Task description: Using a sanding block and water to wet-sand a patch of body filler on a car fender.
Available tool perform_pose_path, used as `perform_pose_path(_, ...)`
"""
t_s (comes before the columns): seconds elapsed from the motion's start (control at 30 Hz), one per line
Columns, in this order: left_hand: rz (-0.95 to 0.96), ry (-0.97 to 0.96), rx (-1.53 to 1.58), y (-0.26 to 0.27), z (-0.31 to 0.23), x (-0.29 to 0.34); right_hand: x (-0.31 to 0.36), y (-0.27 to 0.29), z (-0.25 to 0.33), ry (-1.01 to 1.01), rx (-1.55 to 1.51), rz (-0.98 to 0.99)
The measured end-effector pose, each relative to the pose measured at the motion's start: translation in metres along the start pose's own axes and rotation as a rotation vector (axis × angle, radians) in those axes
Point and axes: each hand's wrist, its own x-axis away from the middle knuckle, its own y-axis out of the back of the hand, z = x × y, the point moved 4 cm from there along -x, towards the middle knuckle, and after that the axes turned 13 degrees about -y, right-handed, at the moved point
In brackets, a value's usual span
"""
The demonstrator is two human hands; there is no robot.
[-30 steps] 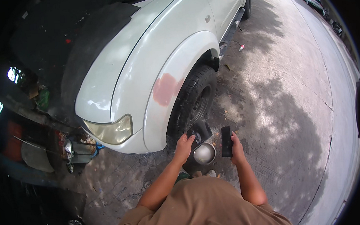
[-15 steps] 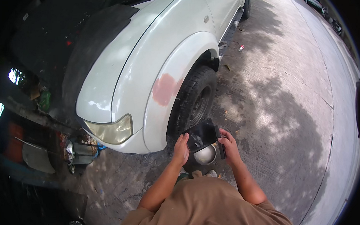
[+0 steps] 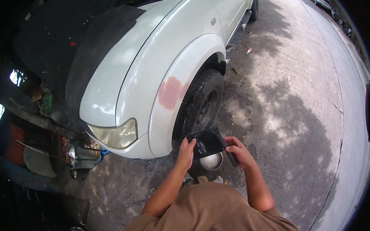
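Observation:
In front of my body, my left hand (image 3: 186,153) grips the left edge of a dark, flat, shiny sheet that looks like wet sandpaper (image 3: 208,141), thumb on top. At the sheet's right edge, my right hand (image 3: 240,152) is closed on a narrow black bar like a sanding block (image 3: 233,159), which tilts downward. The bar touches or overlaps the sheet's edge. Below them a round metal bowl (image 3: 212,162) stands on the ground, partly covered by the sheet. Ahead is a white car's fender (image 3: 158,75) with a dull pink patch (image 3: 170,93) on its wheel arch.
The black front tyre (image 3: 203,100) is just beyond my hands. A headlight (image 3: 116,134) sits at the car's front corner. To the left stands a grey bin (image 3: 85,157) with rubbish. Shaded concrete (image 3: 285,148) lies to the right, and a dark cover (image 3: 99,45) drapes the hood.
The black bar has tilted, its lower end swinging right. My right hand has shifted slightly right and down around it. The sheet has turned a little and sits slightly lower.

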Motion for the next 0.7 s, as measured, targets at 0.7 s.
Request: perform_pose_path(0.7, 0.029, 0.092, -0.036, -0.019, 0.029, 0.025, -0.018, -0.04, -0.032, -0.094, -0.06, 0.145)
